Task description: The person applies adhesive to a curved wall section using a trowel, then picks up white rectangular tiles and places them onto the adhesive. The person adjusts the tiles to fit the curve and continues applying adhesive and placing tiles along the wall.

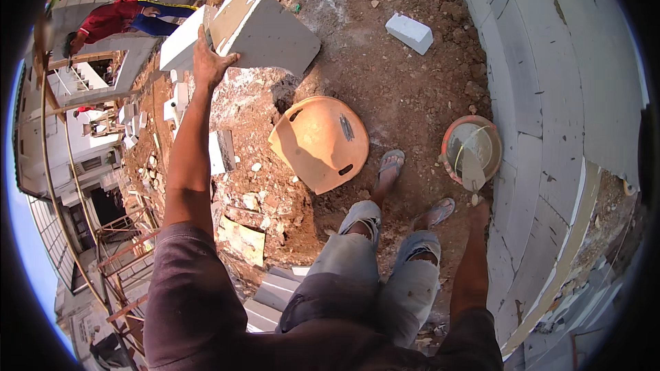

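Observation:
My left hand (pixel 212 63) is at the near end of a pair of pale building blocks at the upper left. Its fingers lie along the white block (pixel 180 47), and its thumb presses by the lower edge of the grey block (pixel 271 38), which has a tan upper face. How much of their weight it bears cannot be seen. Low on the right, my right hand (pixel 479 214) is closed around the handle of a trowel (pixel 473 173). The trowel's blade reaches over the near rim of a round orange-rimmed bucket (pixel 447 158) holding something grey and wet.
An orange tub (pixel 330 141) with slotted handles lies on the dirt before my feet. Beyond it is a loose white block (pixel 410 33). A grey block wall (pixel 526 165) runs along my right. A person in red (pixel 113 20) is at the far left, near bamboo poles (pixel 51 151).

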Available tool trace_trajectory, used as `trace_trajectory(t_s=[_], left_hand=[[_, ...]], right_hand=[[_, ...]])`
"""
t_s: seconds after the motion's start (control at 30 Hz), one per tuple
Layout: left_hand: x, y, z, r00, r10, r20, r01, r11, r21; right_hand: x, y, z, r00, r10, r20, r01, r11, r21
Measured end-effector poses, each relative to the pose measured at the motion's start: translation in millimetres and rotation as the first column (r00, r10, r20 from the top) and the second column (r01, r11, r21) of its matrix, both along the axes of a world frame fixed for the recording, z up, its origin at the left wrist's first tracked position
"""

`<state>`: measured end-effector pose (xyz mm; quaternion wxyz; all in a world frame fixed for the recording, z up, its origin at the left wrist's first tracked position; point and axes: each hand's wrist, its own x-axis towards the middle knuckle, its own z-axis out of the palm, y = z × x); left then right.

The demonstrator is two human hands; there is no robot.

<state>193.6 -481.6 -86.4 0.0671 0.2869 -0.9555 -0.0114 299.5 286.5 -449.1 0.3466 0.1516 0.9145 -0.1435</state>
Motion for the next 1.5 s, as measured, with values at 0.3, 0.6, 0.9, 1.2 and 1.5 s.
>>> trace_trajectory(t_s=[0.3,0.6,0.9,1.2,1.5], left_hand=[[16,6,-20,0.989,0.031,-0.145,-0.033,0.999,-0.016],[32,-20,-55,0.927,0.086,-0.365,-0.026,0.986,0.167],[64,-35,-67,0.859,0.303,-0.413,-0.026,0.831,0.556],[144,-107,-98,0.962,0.257,-0.089,0.026,0.241,0.97],[124,-71,-134,0.734,0.598,-0.322,-0.004,0.478,0.878]], right_hand=[[-92,-73,30,0.993,0.029,0.116,-0.047,0.986,0.158],[-123,-149,26,0.982,0.185,-0.024,-0.187,0.979,-0.078],[-294,-533,150,0.657,0.662,-0.36,-0.739,0.471,-0.483],[-297,-699,169,0.238,0.543,-0.805,-0.897,-0.195,-0.397],[-163,-639,147,0.567,0.377,-0.732,-0.809,0.085,-0.582]])
